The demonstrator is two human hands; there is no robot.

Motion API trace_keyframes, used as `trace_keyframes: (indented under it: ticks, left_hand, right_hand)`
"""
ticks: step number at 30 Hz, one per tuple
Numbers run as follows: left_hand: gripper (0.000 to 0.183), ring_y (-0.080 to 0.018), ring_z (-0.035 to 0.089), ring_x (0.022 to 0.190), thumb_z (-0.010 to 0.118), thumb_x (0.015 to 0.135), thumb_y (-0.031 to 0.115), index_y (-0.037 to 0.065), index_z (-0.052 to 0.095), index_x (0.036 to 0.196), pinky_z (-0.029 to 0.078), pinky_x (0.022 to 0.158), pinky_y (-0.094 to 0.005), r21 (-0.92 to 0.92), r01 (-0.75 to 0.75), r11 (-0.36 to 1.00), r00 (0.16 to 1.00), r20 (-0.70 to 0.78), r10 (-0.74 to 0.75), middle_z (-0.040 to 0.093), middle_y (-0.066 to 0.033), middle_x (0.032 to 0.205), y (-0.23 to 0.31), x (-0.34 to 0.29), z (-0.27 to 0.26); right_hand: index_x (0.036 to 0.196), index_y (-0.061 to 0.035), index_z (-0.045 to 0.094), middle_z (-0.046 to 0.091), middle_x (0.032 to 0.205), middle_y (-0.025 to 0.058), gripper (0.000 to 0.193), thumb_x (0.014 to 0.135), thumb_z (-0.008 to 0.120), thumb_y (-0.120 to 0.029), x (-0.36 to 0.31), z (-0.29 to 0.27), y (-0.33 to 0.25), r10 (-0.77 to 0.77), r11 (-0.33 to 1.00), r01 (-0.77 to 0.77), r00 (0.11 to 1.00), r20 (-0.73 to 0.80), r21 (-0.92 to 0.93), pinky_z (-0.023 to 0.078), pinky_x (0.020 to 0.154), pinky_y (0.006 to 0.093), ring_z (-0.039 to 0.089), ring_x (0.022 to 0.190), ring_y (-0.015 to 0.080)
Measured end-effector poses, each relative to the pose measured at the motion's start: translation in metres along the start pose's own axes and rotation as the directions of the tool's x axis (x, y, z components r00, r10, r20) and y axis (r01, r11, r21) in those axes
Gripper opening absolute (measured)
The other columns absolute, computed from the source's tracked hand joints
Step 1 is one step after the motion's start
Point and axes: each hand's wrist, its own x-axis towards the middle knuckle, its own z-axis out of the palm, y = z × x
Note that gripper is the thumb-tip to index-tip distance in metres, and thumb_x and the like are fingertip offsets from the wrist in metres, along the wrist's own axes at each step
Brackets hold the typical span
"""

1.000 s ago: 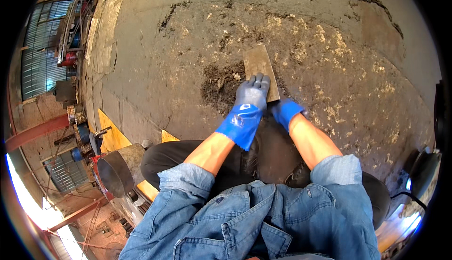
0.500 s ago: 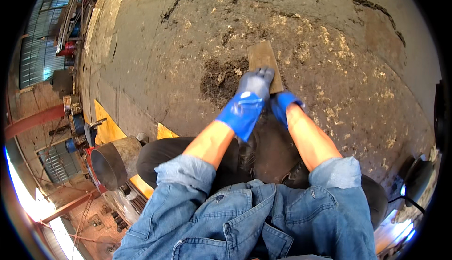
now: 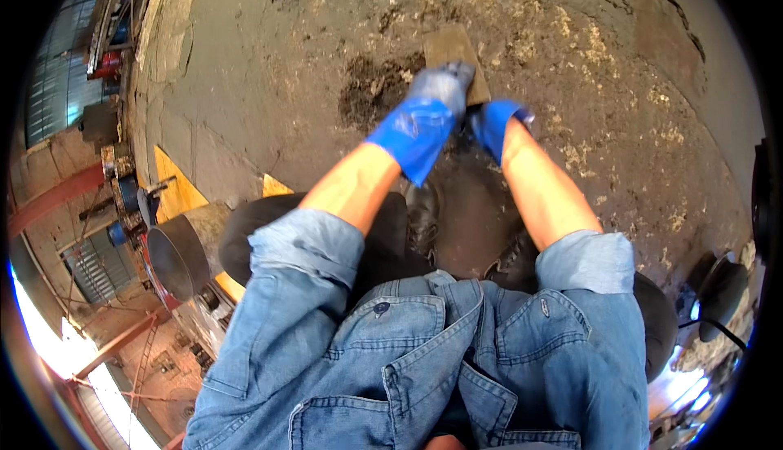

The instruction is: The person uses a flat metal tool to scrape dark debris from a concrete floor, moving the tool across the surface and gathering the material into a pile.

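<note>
1. A flat tan block [image 3: 453,60] lies on the rough concrete floor [image 3: 269,83], just ahead of the person's knees, near the top middle of the view.
2. The left hand [image 3: 428,112], in a blue and grey glove, rests on the near half of the block. Its fingers [image 3: 449,81] are curled over the block's top and left edge, holding it down.
3. The right hand [image 3: 495,121], also blue-gloved, sits at the block's near right corner. Its fingers are hidden behind the left hand, so I cannot tell how far they are closed or whether they grip anything.
4. The block's long axis runs away from the person, tipped slightly leftward at the far end. Its far short edge is bare.
5. A dark patch of loose grit [image 3: 377,91] touches the block's left side.
6. Beyond the block and to its right the floor is open, mottled with pale crumbs. A crack [image 3: 661,6] runs at upper right.
7. To the left, well apart, stand a yellow board [image 3: 173,189] and a dark round drum [image 3: 175,254].
</note>
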Motion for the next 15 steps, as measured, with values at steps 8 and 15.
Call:
trace_keyframes:
  ticks: [8, 15]
  left_hand:
    - [0.049, -0.0373, 0.066, 0.111, 0.073, 0.08, 0.01, 0.002, 0.062, 0.127, 0.054, 0.095, -0.0427, -0.225, 0.297, 0.928, 0.95, 0.164, -0.264, 0.069, -0.0225, 0.118, -0.064, 0.01, -0.058]
    - [0.048, -0.0366, 0.067, 0.11, 0.073, 0.081, 0.01, 0.003, 0.063, 0.127, 0.054, 0.095, -0.0422, -0.303, 0.403, 0.864, 0.915, 0.151, -0.374, 0.069, -0.0221, 0.118, -0.106, -0.01, -0.047]
  right_hand:
    - [0.107, -0.0119, 0.071, 0.074, 0.089, 0.0115, 0.041, 0.099, 0.045, -0.043, -0.005, -0.074, 0.131, 0.344, -0.432, 0.163, 0.939, -0.005, 0.887, 0.055, 0.06, 0.0441, 0.071, 0.072, 0.0293]
    - [0.101, -0.0081, 0.075, 0.075, 0.079, 0.0075, 0.06, 0.104, 0.033, -0.052, -0.021, -0.103, 0.196, 0.409, -0.845, 0.346, 0.909, 0.077, 0.407, 0.054, 0.046, 0.0306, 0.071, 0.061, 0.0214]
